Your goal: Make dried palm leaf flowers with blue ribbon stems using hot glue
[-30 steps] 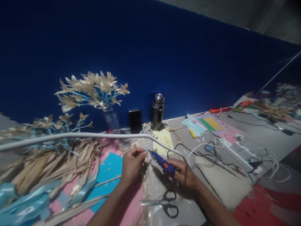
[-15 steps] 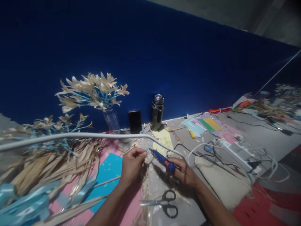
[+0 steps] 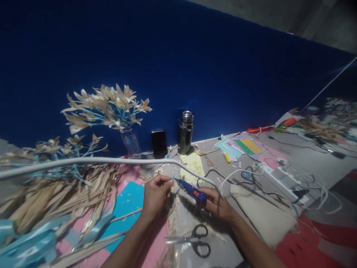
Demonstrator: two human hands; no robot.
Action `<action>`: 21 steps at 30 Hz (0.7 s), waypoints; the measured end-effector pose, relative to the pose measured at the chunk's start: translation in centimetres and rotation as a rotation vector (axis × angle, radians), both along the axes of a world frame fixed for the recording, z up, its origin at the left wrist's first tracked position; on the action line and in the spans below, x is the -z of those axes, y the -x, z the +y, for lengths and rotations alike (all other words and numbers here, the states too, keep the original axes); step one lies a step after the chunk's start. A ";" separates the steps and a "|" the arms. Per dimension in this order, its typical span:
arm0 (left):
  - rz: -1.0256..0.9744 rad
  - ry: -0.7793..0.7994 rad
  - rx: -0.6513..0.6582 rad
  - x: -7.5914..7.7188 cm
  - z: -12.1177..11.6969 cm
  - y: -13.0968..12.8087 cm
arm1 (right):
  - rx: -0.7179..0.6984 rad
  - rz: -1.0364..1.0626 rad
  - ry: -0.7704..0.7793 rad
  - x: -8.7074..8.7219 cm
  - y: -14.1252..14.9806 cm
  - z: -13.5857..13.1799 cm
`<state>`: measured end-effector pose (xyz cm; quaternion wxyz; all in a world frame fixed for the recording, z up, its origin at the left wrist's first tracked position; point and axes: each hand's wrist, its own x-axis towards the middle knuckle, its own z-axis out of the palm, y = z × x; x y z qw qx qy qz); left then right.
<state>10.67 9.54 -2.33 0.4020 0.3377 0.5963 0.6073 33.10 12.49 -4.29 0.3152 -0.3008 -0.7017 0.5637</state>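
Glue gun point(image 3: 192, 190) is above the desk point(image 3: 223, 255), grasped in the fingers of the right hand point(image 3: 219, 206), slanted so its nozzle meets or nearly meets the left hand's work. The left hand point(image 3: 156, 195) pinches what looks like a thin blue strip point(image 3: 176, 173) in its fingertips, presumably to steady it. Scissors point(image 3: 203, 248) lie between the forearms, perhaps for easy reach; the phone point(image 3: 159, 144) leans on the wall point(image 3: 223, 93), which seems to prop it.

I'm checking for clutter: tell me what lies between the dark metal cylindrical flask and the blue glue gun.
Head view: a pale yellow paper sheet, with a white cable crossing in front, lies between the flask and the glue gun.
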 end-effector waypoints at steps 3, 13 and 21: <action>-0.057 0.015 0.002 0.1 0.1 0.0 | 0.024 -0.006 -0.050 0.1 0.1 0.1; -0.130 0.030 0.010 0.2 0.3 0.1 | 0.050 0.098 0.095 0.7 0.1 0.3; -0.148 0.031 0.010 0.5 0.4 -0.1 | 0.042 0.100 0.063 1.5 0.1 0.8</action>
